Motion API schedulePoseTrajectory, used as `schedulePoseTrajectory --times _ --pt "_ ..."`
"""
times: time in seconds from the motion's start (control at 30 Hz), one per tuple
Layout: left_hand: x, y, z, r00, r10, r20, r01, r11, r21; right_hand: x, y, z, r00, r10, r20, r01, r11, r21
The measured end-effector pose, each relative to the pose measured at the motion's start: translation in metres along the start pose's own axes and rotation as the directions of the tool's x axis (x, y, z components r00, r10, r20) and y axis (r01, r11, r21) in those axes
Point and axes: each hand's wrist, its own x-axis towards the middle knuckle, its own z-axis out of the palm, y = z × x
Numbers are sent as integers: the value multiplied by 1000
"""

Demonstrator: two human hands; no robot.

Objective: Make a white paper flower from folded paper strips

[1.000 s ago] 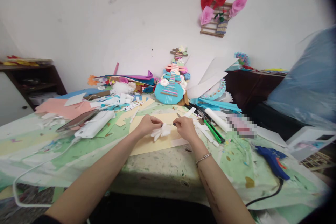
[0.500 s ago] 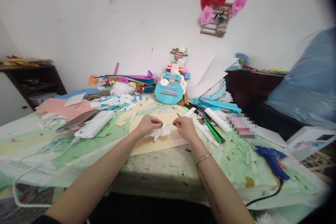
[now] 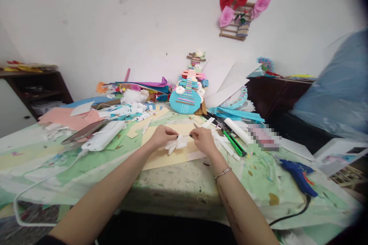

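Note:
My left hand [image 3: 163,136] is closed, its thumb and fingertips pinching a white, petalled paper flower [image 3: 177,144] just above the table. The petals hang down and fan out to the left below the fingers. Close on the right, my right hand [image 3: 203,139] is closed in a pinch on a thin tool [image 3: 196,125], whose greyish tip pokes up behind the fingers; its exact kind is hard to see. A fine pale line runs from these fingers to the flower. Under both hands lies a cream paper sheet [image 3: 161,160].
A blue paper lute [image 3: 185,103] with flowers stands against the wall. On the right are a green-handled cutter [image 3: 234,143], a white roll [image 3: 237,130] and a blue glue gun [image 3: 300,176] with a black cord. Left lie a white power bank [image 3: 103,136] and paper scraps.
The flower's petals have shifted very slightly between my fingers. Both hands stay in the same place with the same grip.

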Motion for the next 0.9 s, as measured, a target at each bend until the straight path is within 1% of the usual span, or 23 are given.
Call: schedulePoseTrajectory --times 0.27,0.37,0.53,0.63,0.73,0.8,0.9 --pt "1 -1 0 1000 7 -5 -7 999 -31 0 -1 -2 1000 11 -9 -11 1000 18" --pt "1 1 0 1000 9 1 -9 999 -52 0 -2 -2 999 24 -32 -24 1000 20" --pt "1 2 0 1000 15 3 -14 997 -80 1 4 -3 994 47 -94 -47 999 7" --pt "2 0 -3 999 -1 -39 -3 994 -106 2 10 -6 984 80 -161 -83 996 -11" --pt "2 -1 -5 998 -6 -67 -4 989 -149 2 15 -10 961 140 -238 -146 989 -7" --pt "2 -1 -5 998 -11 -70 -1 986 -168 2 17 -11 945 172 -277 -169 985 35" --pt "1 2 -3 999 -7 -42 0 985 -171 3 15 -9 947 167 -275 -117 975 188"
